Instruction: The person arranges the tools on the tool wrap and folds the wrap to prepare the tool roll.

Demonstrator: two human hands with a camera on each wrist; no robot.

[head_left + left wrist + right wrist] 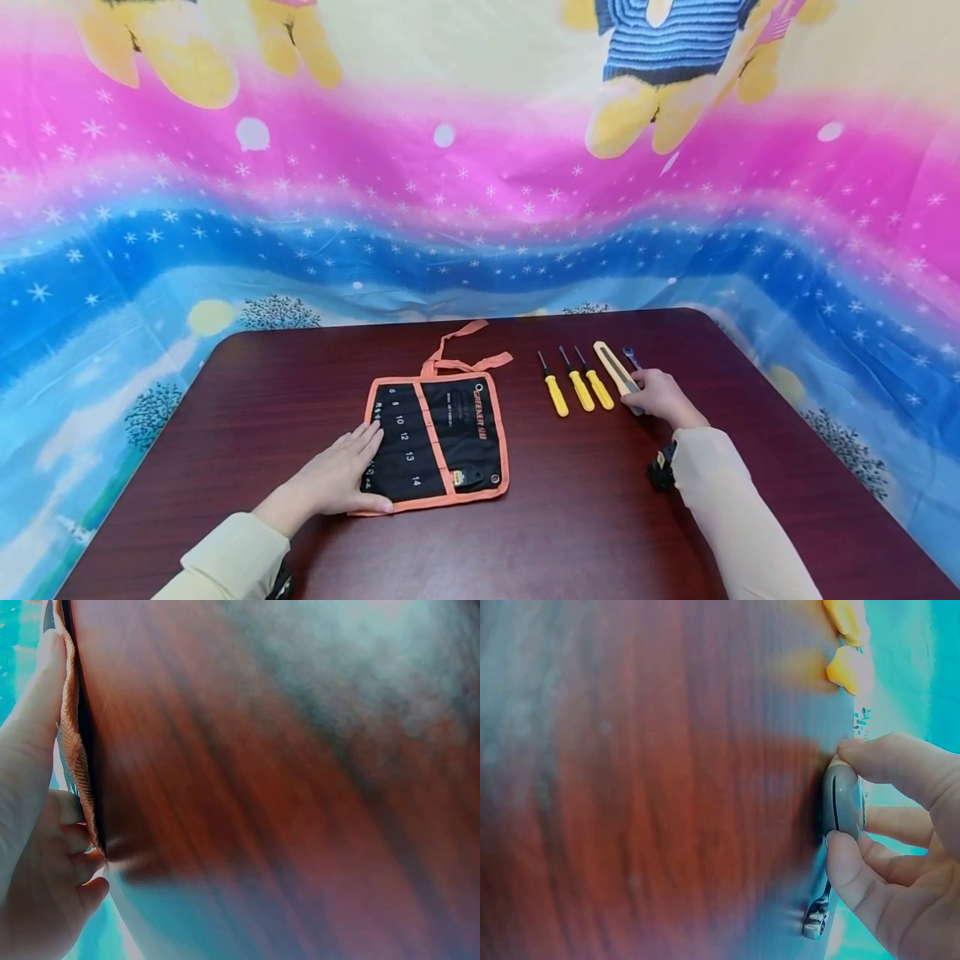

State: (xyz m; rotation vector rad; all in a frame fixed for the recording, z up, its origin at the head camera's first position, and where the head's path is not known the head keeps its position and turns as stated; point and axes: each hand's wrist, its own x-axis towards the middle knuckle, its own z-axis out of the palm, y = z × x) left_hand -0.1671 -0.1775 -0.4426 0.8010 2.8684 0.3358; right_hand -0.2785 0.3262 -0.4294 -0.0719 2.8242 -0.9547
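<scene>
A black tool pouch (465, 433) with orange edging lies on the table, a row of numbers printed down its left side. My left hand (341, 471) rests on its left edge, fingers extended; in the left wrist view the thumb (34, 727) lies along the orange edging. To the right, a pale yellow utility knife (615, 368) lies at a slant. My right hand (660, 397) pinches its near end; the right wrist view shows the grey butt (843, 799) between thumb and finger. Beside the knife is a small wrench (631, 357), partly hidden by that hand.
Three yellow-handled screwdrivers (576, 390) lie side by side left of the knife. Orange ties (457, 362) spread from the pouch's far edge. A small dark item with a yellow label (467, 477) shows in the pouch's lower right. A printed cloth (480, 183) hangs behind the brown table (585, 517).
</scene>
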